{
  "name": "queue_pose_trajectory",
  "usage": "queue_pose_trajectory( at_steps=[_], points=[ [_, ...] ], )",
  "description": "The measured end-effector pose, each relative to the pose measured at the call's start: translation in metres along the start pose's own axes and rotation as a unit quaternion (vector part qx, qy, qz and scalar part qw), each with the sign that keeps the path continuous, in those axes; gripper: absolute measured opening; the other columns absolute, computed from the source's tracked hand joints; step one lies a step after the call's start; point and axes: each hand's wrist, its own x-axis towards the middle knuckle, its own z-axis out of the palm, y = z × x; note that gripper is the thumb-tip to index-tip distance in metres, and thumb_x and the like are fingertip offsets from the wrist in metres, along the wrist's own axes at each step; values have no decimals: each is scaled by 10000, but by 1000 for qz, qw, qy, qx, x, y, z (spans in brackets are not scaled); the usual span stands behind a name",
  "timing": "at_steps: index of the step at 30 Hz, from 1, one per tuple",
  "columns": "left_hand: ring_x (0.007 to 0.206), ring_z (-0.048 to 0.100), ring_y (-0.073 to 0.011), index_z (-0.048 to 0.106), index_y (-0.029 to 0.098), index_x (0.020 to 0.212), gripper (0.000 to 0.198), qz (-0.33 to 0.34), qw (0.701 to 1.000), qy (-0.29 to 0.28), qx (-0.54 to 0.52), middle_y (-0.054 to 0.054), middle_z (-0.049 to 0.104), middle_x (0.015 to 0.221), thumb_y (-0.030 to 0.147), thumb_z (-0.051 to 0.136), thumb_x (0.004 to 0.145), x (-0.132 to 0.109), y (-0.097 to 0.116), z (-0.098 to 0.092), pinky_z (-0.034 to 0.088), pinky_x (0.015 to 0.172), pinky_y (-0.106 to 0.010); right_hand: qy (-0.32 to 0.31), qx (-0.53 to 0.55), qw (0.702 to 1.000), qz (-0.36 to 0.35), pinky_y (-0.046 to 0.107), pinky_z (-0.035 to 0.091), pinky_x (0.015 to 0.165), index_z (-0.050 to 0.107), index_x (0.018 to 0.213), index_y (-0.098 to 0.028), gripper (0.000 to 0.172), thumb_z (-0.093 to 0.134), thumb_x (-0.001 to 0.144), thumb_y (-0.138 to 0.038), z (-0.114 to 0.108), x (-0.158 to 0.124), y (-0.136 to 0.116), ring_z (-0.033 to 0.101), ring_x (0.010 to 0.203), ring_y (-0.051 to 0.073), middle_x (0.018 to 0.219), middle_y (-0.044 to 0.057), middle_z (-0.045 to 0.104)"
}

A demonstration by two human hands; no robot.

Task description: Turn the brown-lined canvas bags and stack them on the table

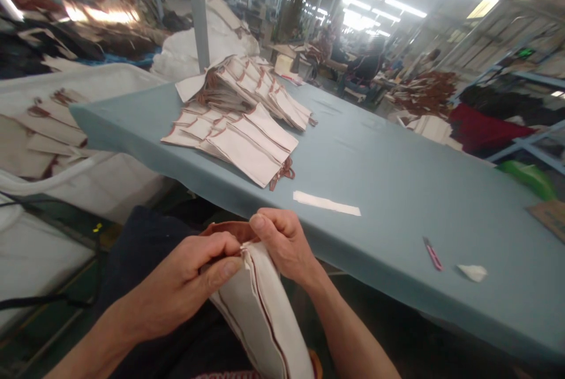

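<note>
Over my lap, in front of the table edge, hangs a cream fabric piece (265, 296) with brown seams and a brown band along its top. My left hand (198, 267) pinches its upper edge between thumb and forefinger, near a frayed corner. On the other side of that corner, my right hand (285, 240) grips the top edge by the brown band, thumb uppermost. The two hands are close together. The lower end of the piece drops toward my lap and out of the frame.
On the blue-green table (375, 167) lie stacked cream pieces (251, 143) with brown trim. Closer are a white strip (326, 203), pink snips (433, 253) and a small white scrap (472, 272). White bins (119, 176) stand at left, beside a grey post (197, 14). People work in the background.
</note>
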Motion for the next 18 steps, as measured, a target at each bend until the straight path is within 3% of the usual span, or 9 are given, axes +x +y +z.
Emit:
queue_pose_trajectory(
  at_steps=[5,10,13,18],
  points=[
    [612,549,-160,633,242,757,435,-10,999,43,13,32,619,677,422,536,1141,0,14,11,442,607,-268,7,-10,1000,-20,289,326,569,420,628,-249,761,550,1007,-896,1,-2,12,346,611,131,618,-46,360],
    [693,592,-188,648,249,783,465,-70,992,108,-5,19,639,727,491,517,1158,-6,24,22,497,688,-280,-2,-35,998,-45,307,306,576,446,653,-253,734,484,1050,-869,2,-4,22,349,599,135,622,-46,379],
    [719,612,-185,689,245,822,485,-90,991,99,-20,19,660,764,535,508,1166,-10,20,23,506,708,-268,1,-41,997,-59,315,271,562,389,645,-252,722,483,1090,-813,-1,-10,25,318,587,127,627,-47,368],
    [847,691,-219,745,240,921,440,-98,992,70,-27,-13,771,877,551,545,1160,-12,13,18,569,832,-278,-44,-26,997,-60,322,299,582,458,706,-249,665,490,1117,-770,-10,-21,11,364,612,139,663,-34,426]
  ],
)
